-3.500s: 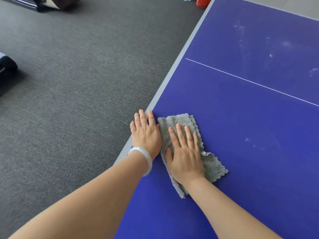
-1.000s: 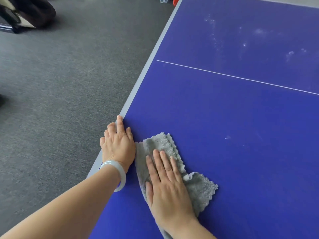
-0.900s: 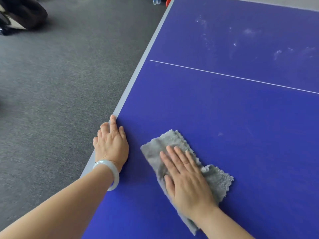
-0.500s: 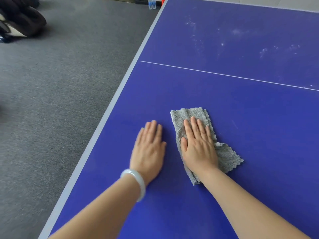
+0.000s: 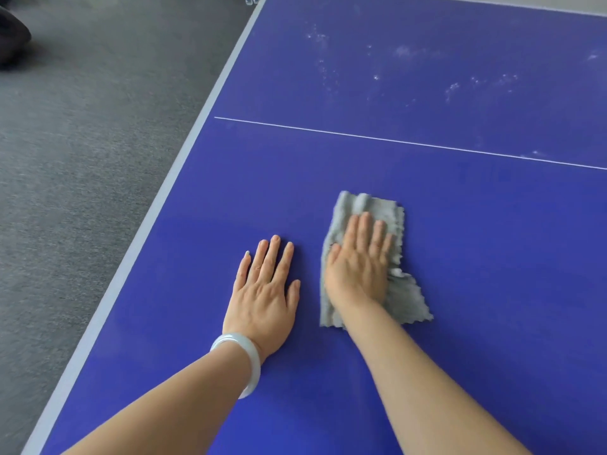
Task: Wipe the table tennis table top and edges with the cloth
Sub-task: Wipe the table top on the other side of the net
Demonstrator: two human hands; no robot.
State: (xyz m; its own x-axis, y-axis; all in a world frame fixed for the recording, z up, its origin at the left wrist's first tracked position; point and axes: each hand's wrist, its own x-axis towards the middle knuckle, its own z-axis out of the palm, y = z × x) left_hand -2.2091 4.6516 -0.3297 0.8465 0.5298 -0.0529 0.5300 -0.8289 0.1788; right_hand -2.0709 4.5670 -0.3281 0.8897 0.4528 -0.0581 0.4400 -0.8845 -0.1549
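Note:
The blue table tennis table (image 5: 460,224) fills the right of the view, with a pale grey edge band (image 5: 184,159) running along its left side. A grey cloth (image 5: 404,297) lies flat on the top. My right hand (image 5: 359,264) presses on the cloth with straight fingers. My left hand (image 5: 266,290), with a white bangle on its wrist, rests flat on the bare blue surface just left of the cloth. White dusty smears (image 5: 410,67) mark the far half beyond the thin white line (image 5: 394,141).
Grey carpet (image 5: 82,159) covers the floor to the left of the table. A dark object (image 5: 10,41) sits on the floor at the top left corner.
My left hand left the table's edge and moved right onto the blue top. My right hand slid the cloth right and farther from me, toward the white line.

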